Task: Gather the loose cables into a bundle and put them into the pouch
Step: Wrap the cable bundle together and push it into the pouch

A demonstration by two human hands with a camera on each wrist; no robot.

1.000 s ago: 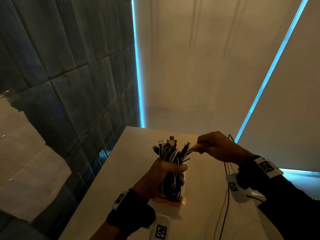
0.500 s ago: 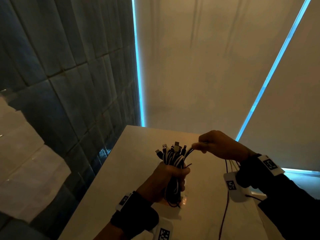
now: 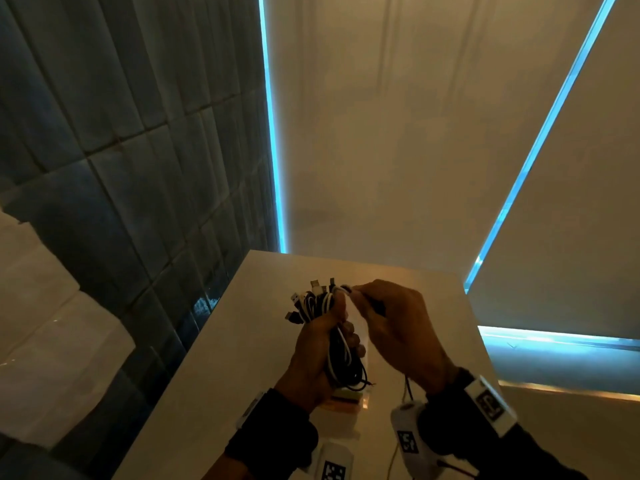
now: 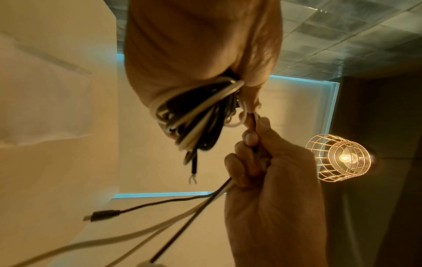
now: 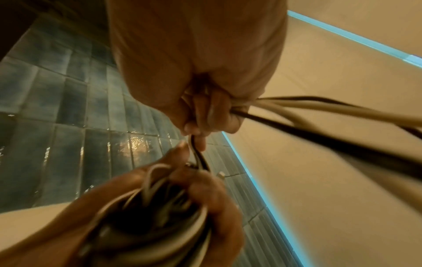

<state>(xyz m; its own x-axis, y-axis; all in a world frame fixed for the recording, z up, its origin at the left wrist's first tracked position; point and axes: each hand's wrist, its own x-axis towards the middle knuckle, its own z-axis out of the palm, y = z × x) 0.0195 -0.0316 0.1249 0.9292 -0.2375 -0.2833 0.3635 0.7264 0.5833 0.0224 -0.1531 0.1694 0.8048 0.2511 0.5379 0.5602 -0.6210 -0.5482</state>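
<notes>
A bundle of black and white cables (image 3: 320,304) stands upright in my left hand (image 3: 313,355), which grips it round the middle above the white table (image 3: 221,358); plug ends fan out on top and loops hang below. The same cable bundle (image 4: 194,115) shows under the left palm in the left wrist view. My right hand (image 3: 388,323) is just right of the bundle's top and pinches loose black and white cable strands (image 5: 198,151) that run into the bundle; their tails (image 4: 182,222) trail down from its fist. A clear pouch (image 3: 346,398) with an orange strip lies on the table under the bundle, mostly hidden.
The narrow white table has a dark tiled wall (image 3: 121,168) along its left edge and pale blinds (image 3: 381,133) behind its far edge. A wire-cage lamp (image 4: 340,159) hangs overhead. Thin cables dangle near my right wrist (image 3: 408,386).
My right hand has moved left, from stretched out to the right of the bundle to right against its top, carrying the pinched strands with it. The left hand has kept its grip.
</notes>
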